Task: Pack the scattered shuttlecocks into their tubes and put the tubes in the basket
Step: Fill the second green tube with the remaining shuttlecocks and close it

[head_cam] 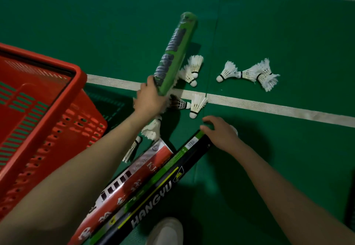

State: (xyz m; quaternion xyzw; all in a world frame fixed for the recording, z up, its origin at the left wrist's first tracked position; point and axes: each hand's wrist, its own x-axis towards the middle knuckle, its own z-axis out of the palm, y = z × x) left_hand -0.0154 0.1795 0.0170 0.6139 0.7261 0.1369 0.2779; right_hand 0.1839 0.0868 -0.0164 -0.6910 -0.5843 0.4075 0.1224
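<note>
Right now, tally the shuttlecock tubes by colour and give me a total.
Green tube: 1, gripped by the left hand
Red-and-white tube: 1, on the floor
Black tube: 1, on the floor
Total: 3

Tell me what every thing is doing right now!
Green tube: tilted off the floor, gripped by left hand.
Black tube: lying on floor, right hand touching its end.
Red-and-white tube: lying beside black tube.
Shuttlecocks: scattered loose on floor.
Basket: upright, no tubes visible inside.
</note>
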